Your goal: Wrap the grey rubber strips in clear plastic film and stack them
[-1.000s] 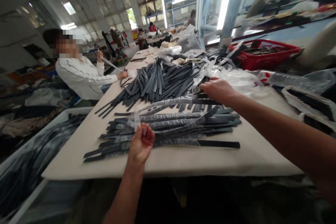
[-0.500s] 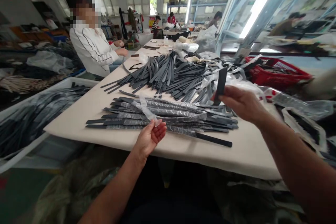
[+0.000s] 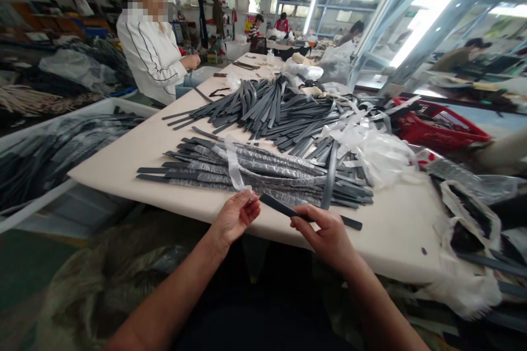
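My left hand point(image 3: 235, 218) pinches the near end of a strip of clear plastic film point(image 3: 234, 162) that rises over the pile. In my right hand point(image 3: 327, 233) is a dark grey strap point(image 3: 280, 207), gripped between thumb and fingers. The strap's flat end points left and comes close to my left fingertips; I cannot tell whether it touches the film. Behind both hands, several grey straps wrapped in clear film point(image 3: 206, 175) lie side by side on the cream-covered table point(image 3: 119, 181). Farther back spreads a big heap of unwrapped grey straps point(image 3: 263, 109).
A white bin point(image 3: 39, 189) full of straps stands left of the table. Crumpled clear plastic point(image 3: 382, 148) and a red basket point(image 3: 442, 126) are at the right. Beyond the table's left edge is a person in a white jacket point(image 3: 150, 60). Bags hang by the right edge.
My right hand has come left and down with the strap, bringing its end near my left hand. My left hand still pinches the film. The view has shifted slightly.
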`<state>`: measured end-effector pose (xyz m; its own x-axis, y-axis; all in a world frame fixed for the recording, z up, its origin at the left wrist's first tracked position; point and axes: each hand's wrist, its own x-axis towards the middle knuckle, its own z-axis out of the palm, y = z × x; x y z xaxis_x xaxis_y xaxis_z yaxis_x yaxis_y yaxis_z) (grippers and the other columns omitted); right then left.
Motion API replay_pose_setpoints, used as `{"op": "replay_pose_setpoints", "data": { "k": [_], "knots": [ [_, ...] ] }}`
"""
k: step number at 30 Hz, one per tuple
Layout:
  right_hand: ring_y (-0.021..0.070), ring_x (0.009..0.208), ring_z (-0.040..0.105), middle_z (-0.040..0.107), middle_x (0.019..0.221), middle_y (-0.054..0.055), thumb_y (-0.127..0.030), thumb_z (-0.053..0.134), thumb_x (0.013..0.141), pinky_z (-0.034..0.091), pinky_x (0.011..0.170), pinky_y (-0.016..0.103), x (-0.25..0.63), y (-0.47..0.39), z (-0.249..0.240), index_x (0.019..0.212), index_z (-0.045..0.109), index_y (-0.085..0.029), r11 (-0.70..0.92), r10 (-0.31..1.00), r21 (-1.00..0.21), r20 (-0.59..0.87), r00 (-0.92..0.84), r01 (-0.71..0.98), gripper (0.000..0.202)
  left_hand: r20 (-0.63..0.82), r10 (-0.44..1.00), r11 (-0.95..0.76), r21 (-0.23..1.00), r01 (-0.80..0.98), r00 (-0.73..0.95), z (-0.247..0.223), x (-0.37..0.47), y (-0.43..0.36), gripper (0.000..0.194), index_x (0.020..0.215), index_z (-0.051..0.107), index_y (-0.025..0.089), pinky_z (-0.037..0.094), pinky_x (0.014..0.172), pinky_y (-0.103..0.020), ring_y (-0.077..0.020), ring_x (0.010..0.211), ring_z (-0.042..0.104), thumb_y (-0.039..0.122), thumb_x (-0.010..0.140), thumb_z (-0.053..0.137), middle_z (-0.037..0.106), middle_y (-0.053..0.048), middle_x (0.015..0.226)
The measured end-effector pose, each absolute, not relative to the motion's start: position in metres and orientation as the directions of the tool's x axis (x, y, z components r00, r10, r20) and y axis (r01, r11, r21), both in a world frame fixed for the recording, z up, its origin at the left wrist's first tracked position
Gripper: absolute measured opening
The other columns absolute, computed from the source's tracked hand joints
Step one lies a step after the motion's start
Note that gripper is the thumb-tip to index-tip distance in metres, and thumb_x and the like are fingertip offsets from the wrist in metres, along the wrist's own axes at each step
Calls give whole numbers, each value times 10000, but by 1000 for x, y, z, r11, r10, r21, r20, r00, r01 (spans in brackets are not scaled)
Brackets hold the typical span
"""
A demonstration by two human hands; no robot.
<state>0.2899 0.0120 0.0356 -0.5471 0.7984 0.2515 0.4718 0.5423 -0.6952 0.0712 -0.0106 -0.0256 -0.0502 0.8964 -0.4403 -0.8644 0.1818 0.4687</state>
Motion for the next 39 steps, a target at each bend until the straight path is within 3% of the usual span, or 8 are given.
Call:
{"op": "replay_pose_setpoints", "data": {
  "k": [4,10,12,17,24,39],
  "knots": [
    [177,603,643,687,691,-1,-324,555,916,458,583,280,290,5,26,836,636,-246,557,800,-627,230,-554,545,138,-468,877,127,448,-885,-111,-25,74,-8,175,720,616,149,554,592,-199,-107,573,672,165,768,784,692,8,658],
    [196,634,657,690,707,11,-345,532,921,464,587,289,288,2,18,826,632,-255,548,816,-575,209,-539,607,165,-457,884,122,426,-897,-97,-21,79,-9,41,882,679,149,581,702,-240,-143,764,727,121,853,673,754,-43,844],
    [199,651,663,692,723,13,-347,537,928,465,604,293,288,2,12,843,635,-252,542,824,-572,218,-523,616,160,-464,882,135,420,-897,-84,-21,80,-10,7,866,673,148,581,680,-244,-140,730,720,142,862,671,747,-40,817],
    [200,673,662,689,738,13,-348,551,935,455,621,291,289,1,4,876,642,-246,541,826,-566,217,-520,623,149,-475,868,81,420,-904,-143,-20,82,-9,214,696,604,149,548,591,-203,-101,568,653,218,771,792,662,22,624],
    [198,683,664,701,751,13,-352,543,935,456,636,288,288,3,7,893,651,-246,486,861,-604,207,-464,632,157,-483,866,78,388,-918,-131,-17,87,-9,57,811,675,146,578,694,-227,-125,724,709,174,851,704,753,-36,825],
    [155,631,645,687,711,1,-312,564,918,417,597,235,287,8,6,849,660,-204,537,841,-562,298,-451,629,159,-458,880,52,364,-930,-130,-18,93,-10,33,834,699,143,585,724,-250,-133,731,715,169,855,695,762,-41,835]
  ]
}}
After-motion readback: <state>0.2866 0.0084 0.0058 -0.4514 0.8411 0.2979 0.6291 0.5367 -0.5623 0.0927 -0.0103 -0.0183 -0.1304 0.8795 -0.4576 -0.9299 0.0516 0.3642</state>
